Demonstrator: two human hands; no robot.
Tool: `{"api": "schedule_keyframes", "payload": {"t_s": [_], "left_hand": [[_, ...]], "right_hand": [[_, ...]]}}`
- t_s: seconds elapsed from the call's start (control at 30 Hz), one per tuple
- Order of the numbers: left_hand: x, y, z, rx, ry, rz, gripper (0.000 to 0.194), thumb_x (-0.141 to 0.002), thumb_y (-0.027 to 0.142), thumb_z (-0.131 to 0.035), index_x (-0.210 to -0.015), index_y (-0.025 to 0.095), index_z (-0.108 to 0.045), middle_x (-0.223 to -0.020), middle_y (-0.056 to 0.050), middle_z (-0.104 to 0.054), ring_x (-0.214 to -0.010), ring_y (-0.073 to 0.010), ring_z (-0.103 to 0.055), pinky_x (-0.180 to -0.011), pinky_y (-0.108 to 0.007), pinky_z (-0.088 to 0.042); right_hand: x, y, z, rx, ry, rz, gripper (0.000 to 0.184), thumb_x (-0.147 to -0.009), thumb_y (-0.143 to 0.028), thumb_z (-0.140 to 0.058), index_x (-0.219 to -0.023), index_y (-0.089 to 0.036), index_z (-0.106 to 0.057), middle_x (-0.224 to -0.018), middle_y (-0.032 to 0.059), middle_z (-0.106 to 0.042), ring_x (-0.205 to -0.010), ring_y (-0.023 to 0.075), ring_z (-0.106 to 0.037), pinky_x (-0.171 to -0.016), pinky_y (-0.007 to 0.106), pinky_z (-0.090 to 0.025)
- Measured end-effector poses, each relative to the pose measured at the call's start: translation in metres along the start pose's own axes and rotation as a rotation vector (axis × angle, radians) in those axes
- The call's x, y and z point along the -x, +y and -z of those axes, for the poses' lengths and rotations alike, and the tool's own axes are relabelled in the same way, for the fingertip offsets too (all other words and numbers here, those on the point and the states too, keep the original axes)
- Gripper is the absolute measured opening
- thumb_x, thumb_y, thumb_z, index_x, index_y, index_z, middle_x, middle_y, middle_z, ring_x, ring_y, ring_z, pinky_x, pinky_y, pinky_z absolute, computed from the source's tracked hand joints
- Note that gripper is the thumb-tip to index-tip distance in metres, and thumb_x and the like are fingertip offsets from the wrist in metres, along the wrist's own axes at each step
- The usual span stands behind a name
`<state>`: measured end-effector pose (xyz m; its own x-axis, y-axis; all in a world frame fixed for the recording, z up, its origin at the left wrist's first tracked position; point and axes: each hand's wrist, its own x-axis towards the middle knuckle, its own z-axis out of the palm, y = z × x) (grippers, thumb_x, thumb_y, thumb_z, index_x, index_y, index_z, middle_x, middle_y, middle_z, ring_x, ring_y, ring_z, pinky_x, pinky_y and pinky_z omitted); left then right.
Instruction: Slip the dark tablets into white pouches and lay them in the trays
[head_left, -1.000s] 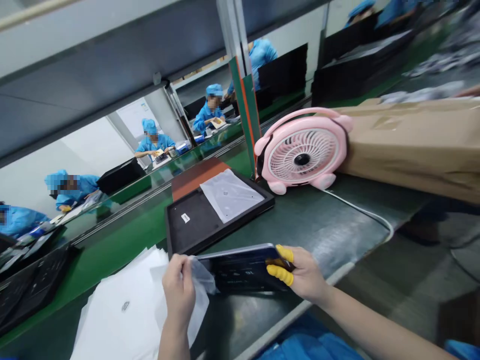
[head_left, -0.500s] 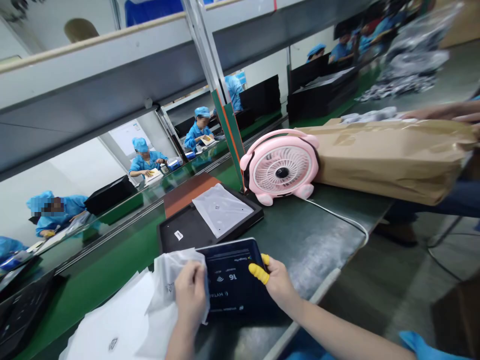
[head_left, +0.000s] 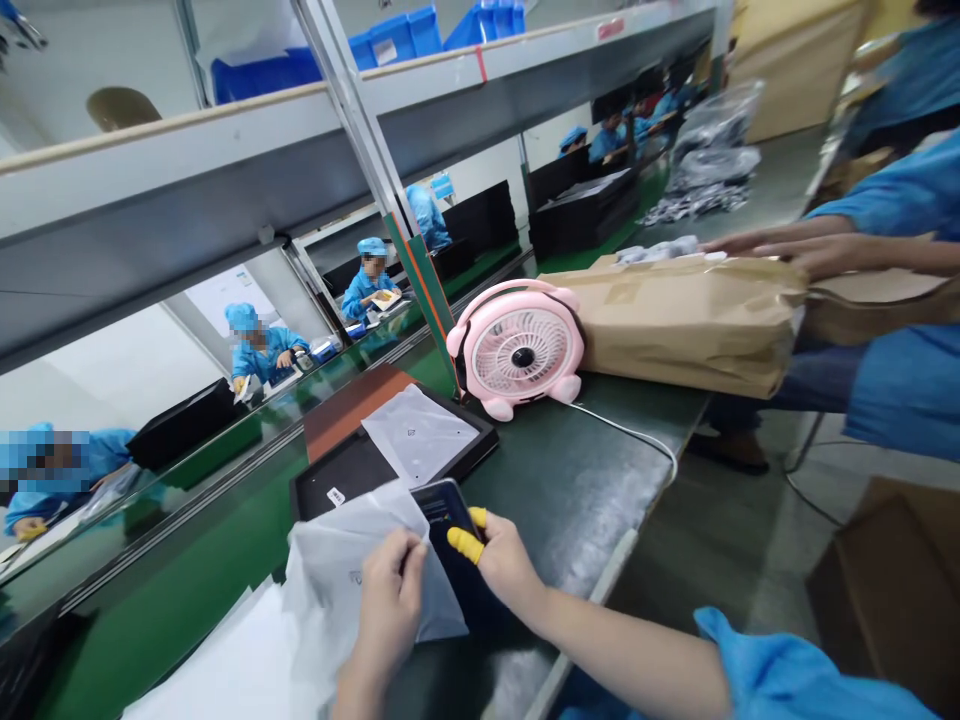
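Observation:
A dark tablet [head_left: 442,503] lies mostly inside a translucent white plastic sleeve [head_left: 337,560], with only its right end uncovered. My left hand [head_left: 394,585] pinches the sleeve's open edge, fingers closed. At the tablet's bare right end, my right hand [head_left: 499,560] grips it between thumb and fingers, with yellow finger cots on two of them. To the lower left is a stack of white sleeves [head_left: 217,660]. Just beyond the tablet stands a black tray [head_left: 319,490] with another white sleeve [head_left: 420,432] lying across it.
A pink fan [head_left: 521,350] stands on the green table [head_left: 585,470], its white cord [head_left: 637,437] trailing right. Behind it sits a brown paper bag [head_left: 675,330], with a co-worker's hands [head_left: 795,250] over it. An upright post [head_left: 375,150] and shelf [head_left: 187,150] rise beyond. Several co-workers sit across the line.
The sleeve now covers most of the tablet, whose screen was largely bare before. My right hand has moved left, closer to my left hand. The camera view has swung right.

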<state>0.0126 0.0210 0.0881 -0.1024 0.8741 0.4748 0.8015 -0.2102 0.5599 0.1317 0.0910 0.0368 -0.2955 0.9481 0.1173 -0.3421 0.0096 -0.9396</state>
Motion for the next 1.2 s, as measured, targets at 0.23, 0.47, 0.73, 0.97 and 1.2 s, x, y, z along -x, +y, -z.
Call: {"api": "schedule_keyframes", "payload": {"t_s": [0.23,0.47,0.73,0.97,1.2], "left_hand": [[0.007,0.023,-0.016,-0.049,-0.182,-0.138,0.028,-0.083,0.043,-0.043,-0.075,0.022,-0.06,-0.071,-0.005,-0.06,-0.068,-0.0174,-0.056,-0.063,-0.028,-0.046],[-0.017,-0.008,0.077,-0.27,-0.058,0.167,0.05,-0.065,0.052,-0.062,-0.102,0.018,-0.058,-0.102,-0.011,-0.062,-0.096,-0.0278,-0.056,-0.083,-0.037,-0.043],[-0.02,-0.027,0.101,0.041,-0.146,0.464,0.044,-0.06,0.059,-0.059,-0.064,0.015,-0.055,-0.058,0.001,-0.052,-0.058,-0.0147,-0.048,-0.055,-0.023,-0.037],[-0.007,-0.058,0.095,0.311,0.263,0.677,0.057,-0.046,0.057,-0.071,-0.082,0.014,-0.063,-0.071,-0.002,-0.063,-0.067,-0.0189,-0.056,-0.06,-0.025,-0.043],[-0.019,-0.079,0.078,0.532,0.464,0.845,0.055,-0.038,0.049,-0.079,-0.076,0.014,-0.061,-0.066,-0.003,-0.065,-0.061,-0.0167,-0.058,-0.057,-0.026,-0.046]], "right_hand": [[0.008,0.008,-0.011,-0.052,-0.13,0.041,0.037,-0.057,-0.045,-0.065,-0.045,-0.017,-0.042,-0.047,-0.0023,-0.043,-0.049,0.0101,-0.039,-0.05,0.026,-0.04],[-0.006,-0.014,-0.001,-0.084,-0.259,0.035,0.03,-0.049,-0.039,-0.075,-0.06,-0.014,-0.061,-0.057,-0.0006,-0.057,-0.055,0.0116,-0.048,-0.055,0.025,-0.044],[-0.071,-0.058,0.016,0.019,-0.709,0.289,0.068,-0.062,-0.069,-0.058,-0.108,-0.018,-0.06,-0.115,0.0109,-0.054,-0.109,0.0241,-0.05,-0.095,0.042,-0.038],[-0.125,-0.087,0.031,0.603,-0.907,0.537,0.038,-0.07,-0.053,-0.062,-0.073,-0.016,-0.067,-0.134,0.0106,-0.039,-0.127,0.0245,-0.034,-0.106,0.04,-0.026],[-0.186,-0.11,0.009,0.442,-0.451,0.633,0.028,-0.072,-0.046,-0.06,-0.075,-0.017,-0.063,-0.104,0.0064,-0.061,-0.102,0.0193,-0.055,-0.094,0.038,-0.04]]}}
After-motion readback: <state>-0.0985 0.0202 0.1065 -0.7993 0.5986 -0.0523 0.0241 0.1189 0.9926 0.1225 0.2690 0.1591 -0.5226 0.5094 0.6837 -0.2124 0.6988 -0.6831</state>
